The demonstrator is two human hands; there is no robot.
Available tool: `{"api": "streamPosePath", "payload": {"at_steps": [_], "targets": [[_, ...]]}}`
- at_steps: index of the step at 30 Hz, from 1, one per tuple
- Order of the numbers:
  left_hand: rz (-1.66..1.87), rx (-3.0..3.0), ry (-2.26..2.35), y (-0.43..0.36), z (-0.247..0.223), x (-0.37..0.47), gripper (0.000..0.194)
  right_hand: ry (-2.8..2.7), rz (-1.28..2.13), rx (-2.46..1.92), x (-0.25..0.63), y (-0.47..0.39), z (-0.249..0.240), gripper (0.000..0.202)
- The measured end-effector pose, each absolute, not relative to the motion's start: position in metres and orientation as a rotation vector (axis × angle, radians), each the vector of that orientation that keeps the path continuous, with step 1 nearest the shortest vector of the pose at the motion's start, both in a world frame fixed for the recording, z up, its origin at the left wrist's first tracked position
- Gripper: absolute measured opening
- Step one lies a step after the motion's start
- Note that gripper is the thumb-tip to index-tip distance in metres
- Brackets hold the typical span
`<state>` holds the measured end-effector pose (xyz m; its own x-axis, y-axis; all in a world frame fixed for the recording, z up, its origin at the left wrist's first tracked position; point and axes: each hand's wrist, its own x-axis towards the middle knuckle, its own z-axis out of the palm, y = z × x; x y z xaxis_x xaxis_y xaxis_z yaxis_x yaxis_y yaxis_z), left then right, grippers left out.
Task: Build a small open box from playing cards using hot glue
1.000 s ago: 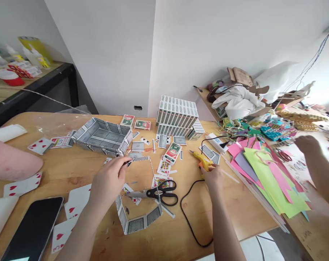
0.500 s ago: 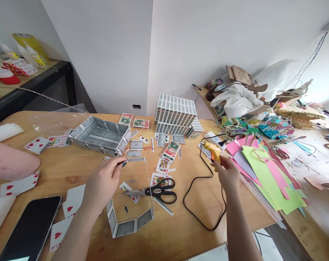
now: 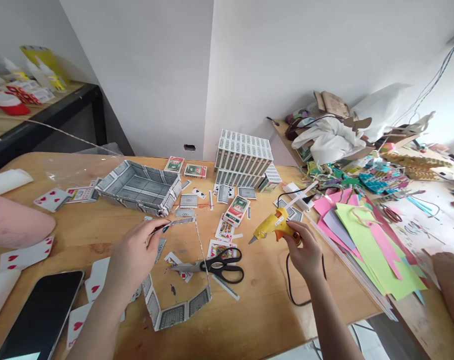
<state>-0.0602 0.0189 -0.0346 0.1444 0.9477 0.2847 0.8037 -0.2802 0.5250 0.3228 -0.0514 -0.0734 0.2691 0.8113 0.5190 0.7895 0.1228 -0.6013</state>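
With our left hand (image 3: 133,255) we are pinching one end of a card strip (image 3: 173,317), the fingers closed tightly on it, while its folded panels are forming a loop below and right of those fingers. Our right hand (image 3: 305,250) is gripping a yellow glue gun (image 3: 272,226), fingers wrapped about the handle; we cannot tell whether one is pressing the trigger. The nozzle is pointing left and down over the table (image 3: 264,306), toward the scissors (image 3: 208,264), which are lying between both sets of fingers, blades reaching into the loop. We are risking a snag there if the strip is dragged sideways, and a bent joint, since only one end is being held. A hot nozzle could be dripping on the wood, or burning our left fingers if brought too close. The cord (image 3: 288,277) below our right fingers could be catching and tugging. The card box (image 3: 237,210) beyond and between our fingers is carrying print too small for reading, as is the gun's pale label; beside the left forearm, one heart card (image 3: 77,317) is showing what looks like a 3.
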Motion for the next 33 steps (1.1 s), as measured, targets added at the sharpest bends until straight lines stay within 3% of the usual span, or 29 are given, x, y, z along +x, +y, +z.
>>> {"api": "streamPosePath", "payload": {"at_steps": [8, 18, 24, 27, 31, 33], "targets": [[0.833, 2.154, 1.715, 0.018, -0.032, -0.060, 0.024, -1.563, 0.241, -1.823, 0.340, -0.012, -0.110, 0.027], [0.836, 2.178, 1.651, 0.022, -0.034, -0.053, 0.025, -1.586, 0.229, -2.027, 0.370, -0.007, -0.125, 0.032], [0.824, 2.291, 1.577, 0.025, -0.031, -0.041, 0.028, -1.615, 0.225, -1.996, 0.340, -0.008, -0.084, 0.039], [0.801, 2.432, 1.587, 0.027, -0.030, -0.033, 0.030, -1.623, 0.346, -1.694, 0.288, -0.008, -0.046, 0.031], [0.818, 2.647, 1.468, 0.028, -0.026, -0.021, 0.035, -1.978, 0.376, -1.377, 0.197, 0.002, -0.016, 0.033], [0.804, 2.717, 1.421, 0.028, -0.024, -0.017, 0.034, -2.200, 0.290, -1.375, 0.164, 0.011, -0.015, 0.025]]}}
